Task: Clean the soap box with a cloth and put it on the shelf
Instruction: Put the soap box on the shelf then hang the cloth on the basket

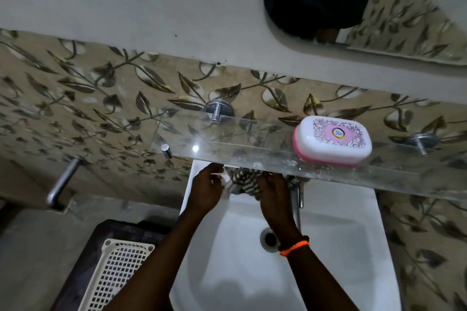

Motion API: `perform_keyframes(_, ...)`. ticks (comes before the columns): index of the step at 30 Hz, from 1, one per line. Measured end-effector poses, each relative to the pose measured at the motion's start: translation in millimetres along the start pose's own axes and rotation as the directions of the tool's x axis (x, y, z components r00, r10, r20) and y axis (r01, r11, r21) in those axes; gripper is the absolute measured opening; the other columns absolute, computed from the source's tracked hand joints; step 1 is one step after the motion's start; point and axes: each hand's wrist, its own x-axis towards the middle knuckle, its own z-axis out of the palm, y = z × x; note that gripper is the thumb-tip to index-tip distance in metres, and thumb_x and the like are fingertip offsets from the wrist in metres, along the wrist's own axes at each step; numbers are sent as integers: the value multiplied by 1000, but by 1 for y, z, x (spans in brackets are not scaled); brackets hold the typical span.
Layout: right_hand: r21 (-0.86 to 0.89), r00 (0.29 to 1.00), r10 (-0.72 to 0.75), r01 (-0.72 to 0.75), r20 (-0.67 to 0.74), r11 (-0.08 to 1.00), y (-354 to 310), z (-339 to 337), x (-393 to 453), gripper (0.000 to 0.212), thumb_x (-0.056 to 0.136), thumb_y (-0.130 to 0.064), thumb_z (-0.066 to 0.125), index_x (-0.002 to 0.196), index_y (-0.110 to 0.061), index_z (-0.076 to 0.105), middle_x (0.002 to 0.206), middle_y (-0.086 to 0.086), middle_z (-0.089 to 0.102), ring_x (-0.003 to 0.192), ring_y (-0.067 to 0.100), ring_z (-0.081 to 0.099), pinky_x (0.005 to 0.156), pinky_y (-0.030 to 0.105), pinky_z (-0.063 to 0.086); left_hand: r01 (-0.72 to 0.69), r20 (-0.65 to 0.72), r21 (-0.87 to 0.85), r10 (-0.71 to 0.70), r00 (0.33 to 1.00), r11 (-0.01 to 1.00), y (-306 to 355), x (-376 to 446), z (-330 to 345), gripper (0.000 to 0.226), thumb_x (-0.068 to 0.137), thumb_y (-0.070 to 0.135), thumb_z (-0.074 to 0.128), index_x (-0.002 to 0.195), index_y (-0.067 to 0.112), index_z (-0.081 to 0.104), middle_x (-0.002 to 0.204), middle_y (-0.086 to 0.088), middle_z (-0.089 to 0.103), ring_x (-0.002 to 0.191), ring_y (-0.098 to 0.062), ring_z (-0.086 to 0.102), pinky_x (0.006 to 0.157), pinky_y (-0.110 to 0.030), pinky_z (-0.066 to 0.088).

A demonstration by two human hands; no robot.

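1. Soap box (332, 140) sits on the glass shelf (252, 151), over toward the right end, lid closed. White lid with a pink floral label, pink base underneath. Neither hand is touching it.
2. Both my hands are lower down, over the far edge of the white sink (341, 247), just under the shelf's front edge.
3. The striped cloth (243, 182) is bunched up between them, partly tucked behind the shelf edge, so I only see a chunk of it.
4. Right hand (274, 194) has its fingers curled down onto the cloth, gripping it. There's an orange band (294, 247) on that wrist.
5. Left hand (206, 190) is at the cloth's left side, fingers bent in toward it. It looks like it's holding the edge, plus something white there that I can't make out.
6. Chrome tap (297, 199) pokes out just right of my right hand, mostly hidden by it.
7. Drain hole (270, 238) is in the middle of the basin, right next to my right wrist.
8. Off to the near left there's a white plastic basket (118, 272) with a grid pattern, sitting on something dark.
9. Leaf-pattern tiles (101, 108) run behind the shelf, and a mirror (366, 7) is up top right.
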Motion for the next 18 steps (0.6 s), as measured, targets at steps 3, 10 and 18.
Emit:
perform_keyframes(3, 326, 993, 121, -118, 12, 938, -19, -1, -6, 23, 103, 4, 48, 114, 0, 68, 103, 0, 76, 100, 16, 69, 80, 21, 55, 73, 43, -210, -66, 997, 975, 0, -3, -12, 40, 98, -19, 40, 127, -4, 64, 123, -21, 71, 112, -36, 68, 99, -47, 54)
perform_keyframes(10, 680, 900, 271, -436, 342, 590, -72, 6, -46, 34, 100, -8, 46, 124, 12, 59, 108, 27, 65, 97, 36, 64, 82, 39, 56, 250, 255, -536, -127, 958, 806, 7, -67, -29, 47, 115, 25, 29, 122, 28, 76, 124, 13, 77, 121, -4, 68, 106, -22, 51)
perform_keyframes(18, 493, 839, 212, -478, 501, 727, -85, 17, -89, 43, 81, -1, 76, 119, 11, 62, 93, 21, 76, 76, 29, 73, 67, 33, 61, 288, 276, -734, -117, 954, 615, 27, -182, -47, 55, 104, 55, 47, 90, 19, 85, 85, -15, 77, 77, -31, 67, 71, -38, 51)
